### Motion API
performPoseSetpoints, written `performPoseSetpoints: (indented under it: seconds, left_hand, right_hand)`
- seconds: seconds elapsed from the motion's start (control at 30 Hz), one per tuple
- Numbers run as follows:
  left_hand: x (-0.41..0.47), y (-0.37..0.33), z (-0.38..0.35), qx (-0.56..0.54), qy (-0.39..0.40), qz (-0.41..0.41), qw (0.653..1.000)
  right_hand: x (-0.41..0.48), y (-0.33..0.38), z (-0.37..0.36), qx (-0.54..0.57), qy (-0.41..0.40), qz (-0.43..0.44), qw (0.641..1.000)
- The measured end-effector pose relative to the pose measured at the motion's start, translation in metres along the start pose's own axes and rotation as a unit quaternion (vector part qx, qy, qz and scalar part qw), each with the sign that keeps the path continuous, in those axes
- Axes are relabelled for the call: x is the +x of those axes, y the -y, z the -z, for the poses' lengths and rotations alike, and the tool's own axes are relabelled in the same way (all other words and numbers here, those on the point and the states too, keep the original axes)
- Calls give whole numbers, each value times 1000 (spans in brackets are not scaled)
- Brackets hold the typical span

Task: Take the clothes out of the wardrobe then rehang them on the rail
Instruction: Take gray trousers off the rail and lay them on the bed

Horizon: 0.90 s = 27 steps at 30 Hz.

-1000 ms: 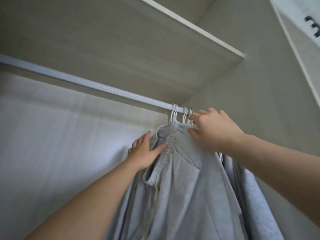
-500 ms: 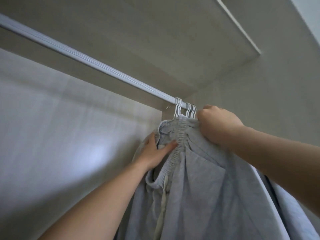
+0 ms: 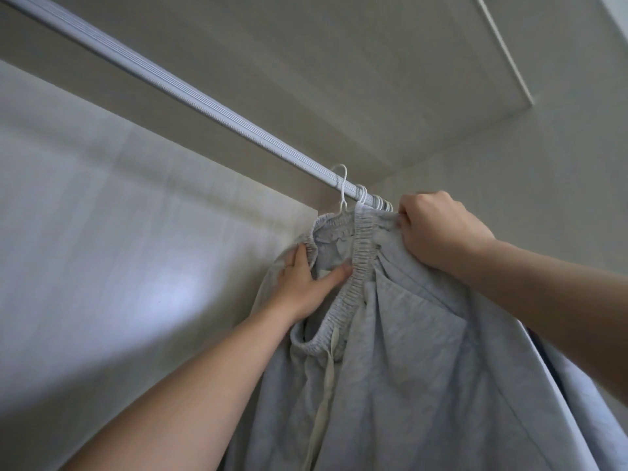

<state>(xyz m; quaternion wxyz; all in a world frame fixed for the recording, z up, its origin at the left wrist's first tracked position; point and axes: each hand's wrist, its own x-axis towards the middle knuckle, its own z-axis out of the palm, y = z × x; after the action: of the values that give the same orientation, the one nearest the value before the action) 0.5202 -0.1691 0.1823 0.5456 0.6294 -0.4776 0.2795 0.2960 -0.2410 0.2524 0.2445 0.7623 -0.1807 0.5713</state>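
Grey sweatpants (image 3: 407,351) waistband: right hand (image 3: 438,229) fisted grip; left hand (image 3: 302,283) pinching; arms raised.

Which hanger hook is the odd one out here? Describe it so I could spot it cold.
Follow the white rail down to its right end, where white hanger hooks bunch together above the grey trousers. The lone hook stands left of that bunch, taller and apart from it.

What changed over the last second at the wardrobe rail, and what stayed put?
The right hand closed from pinching at the hangers into a fist gripping the grey sweatpants by the waistband. One white hanger hook has risen above the rail, apart from the bunched hooks. The left hand stays pinching the waistband.
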Motion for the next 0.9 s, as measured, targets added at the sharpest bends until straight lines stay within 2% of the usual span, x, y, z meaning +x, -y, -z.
performPoseSetpoints:
  seconds: [0.2,0.37,0.47,0.67,0.77,0.9]
  left_hand:
    - [2,-20,4,3,-47,-16,999]
    - [-9,-41,-4,31,-100,-83,991]
    - [-19,-64,-10,5,-127,-125,984]
    - [-45,-134,-31,-78,-160,-189,966]
    - [-58,-178,-47,-75,-176,-213,958]
    - [-80,-245,-75,-64,-160,-239,956]
  right_hand:
    - [0,-9,17,27,-49,22,998]
    - [-24,-40,37,42,-67,19,997]
    - [-49,-64,58,43,-67,19,997]
    - [-101,-118,117,12,-81,25,996]
    - [-124,-148,159,-8,-83,20,996]
    - [-157,-191,224,-34,-81,0,996]
